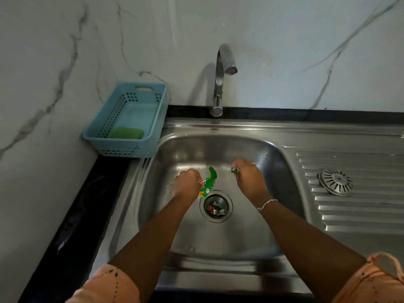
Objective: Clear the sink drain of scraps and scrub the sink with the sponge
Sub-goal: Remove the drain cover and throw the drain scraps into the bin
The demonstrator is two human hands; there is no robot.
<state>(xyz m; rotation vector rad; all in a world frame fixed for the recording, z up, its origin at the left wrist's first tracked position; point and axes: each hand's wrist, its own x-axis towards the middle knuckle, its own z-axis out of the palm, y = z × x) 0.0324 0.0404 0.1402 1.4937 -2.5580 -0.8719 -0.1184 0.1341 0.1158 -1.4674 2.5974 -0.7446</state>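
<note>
Sleeves [105, 285] of orange cloth showed at the bottom, and two bare arms reached out over the metal sink [218, 241]. Past the arms, the round drain [203, 206] sat in the sink floor. It was open, with small scraps [215, 209] of paper and foil lying down inside it.

Just above the drain, the left hand [188, 182] was curled tight round a green packet [208, 182], which stuck out of the fist. The right hand [247, 173] was near it. Its fingers were squeezed together on a little green piece [234, 170]. A thin bracelet [266, 204] hung on the right wrist.

Off to the right, the round drain cover [335, 181] lay on the ridged part of the sink. At the back left, a blue basket [122, 147] stood on the dark counter, touching the sink edge. The green sponge [126, 133] lay inside it. Behind the sink, the shiny tap [220, 79] stood up against the white wall [284, 40].
</note>
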